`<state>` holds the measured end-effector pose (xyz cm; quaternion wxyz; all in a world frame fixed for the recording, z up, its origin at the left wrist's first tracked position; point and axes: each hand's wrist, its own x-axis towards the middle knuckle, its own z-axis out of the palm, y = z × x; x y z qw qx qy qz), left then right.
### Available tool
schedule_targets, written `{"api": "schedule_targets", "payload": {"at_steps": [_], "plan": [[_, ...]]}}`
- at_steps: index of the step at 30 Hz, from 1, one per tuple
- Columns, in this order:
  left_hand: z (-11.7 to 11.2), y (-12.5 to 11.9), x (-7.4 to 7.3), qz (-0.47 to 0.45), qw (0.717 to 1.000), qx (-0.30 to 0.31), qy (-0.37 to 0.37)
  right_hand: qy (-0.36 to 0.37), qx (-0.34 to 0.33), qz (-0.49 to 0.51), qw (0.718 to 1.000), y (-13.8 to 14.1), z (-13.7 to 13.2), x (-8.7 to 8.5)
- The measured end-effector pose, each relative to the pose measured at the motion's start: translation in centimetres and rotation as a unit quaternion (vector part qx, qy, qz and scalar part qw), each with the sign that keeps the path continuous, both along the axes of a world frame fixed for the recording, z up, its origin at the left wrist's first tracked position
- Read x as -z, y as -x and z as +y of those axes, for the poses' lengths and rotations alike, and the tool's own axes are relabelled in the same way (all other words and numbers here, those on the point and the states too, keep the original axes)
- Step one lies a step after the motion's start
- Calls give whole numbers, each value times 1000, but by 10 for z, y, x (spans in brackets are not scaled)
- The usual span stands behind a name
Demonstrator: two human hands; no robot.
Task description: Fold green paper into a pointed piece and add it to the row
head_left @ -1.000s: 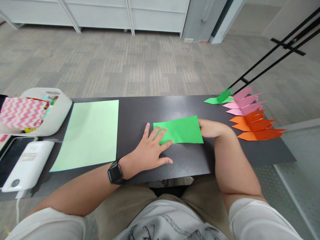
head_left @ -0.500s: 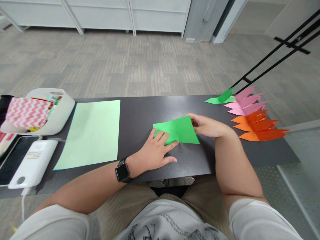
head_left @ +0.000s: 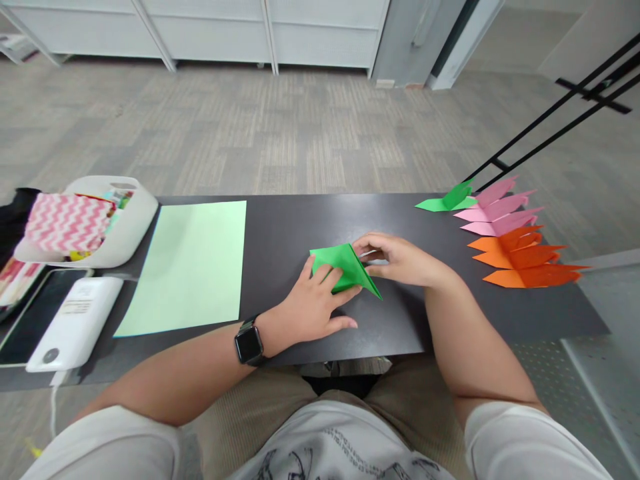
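Observation:
A bright green sheet of paper [head_left: 345,265] lies half folded on the black table [head_left: 430,320]. My left hand [head_left: 311,303] rests flat on the sheet's left part, fingers spread, pinning it down. My right hand [head_left: 395,257] pinches the sheet's right edge and has it lifted and turned over toward the left, so the paper stands up in a slanted flap. A dark watch [head_left: 248,344] sits on my left wrist.
A pale green sheet [head_left: 193,263] lies flat to the left. Further left are a white basket [head_left: 127,230] with a pink zigzag pouch [head_left: 67,223], a white power bank [head_left: 75,323] and a phone. Folded green [head_left: 447,200], pink [head_left: 497,210] and orange [head_left: 525,257] paper pieces lie at the right.
My right hand has lifted the green sheet's right side and carried it leftward, folding it over. My left hand has stayed pressed on the sheet's left part.

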<state>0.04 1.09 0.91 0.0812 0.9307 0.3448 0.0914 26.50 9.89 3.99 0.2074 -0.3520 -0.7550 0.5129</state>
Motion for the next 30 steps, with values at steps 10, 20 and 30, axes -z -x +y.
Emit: {"api": "schedule_targets", "payload": {"at_steps": [10,20,30], "plan": [[4,4,5,-19,1000,2,14,-206,-39,-53,976,6,1,1],[35,17,13,-74,994,77,1,-295,-56,-144,943,3,4,16],[18,26,-26,-3,995,-88,-53,-304,-22,-244,921,4,2,13]]}}
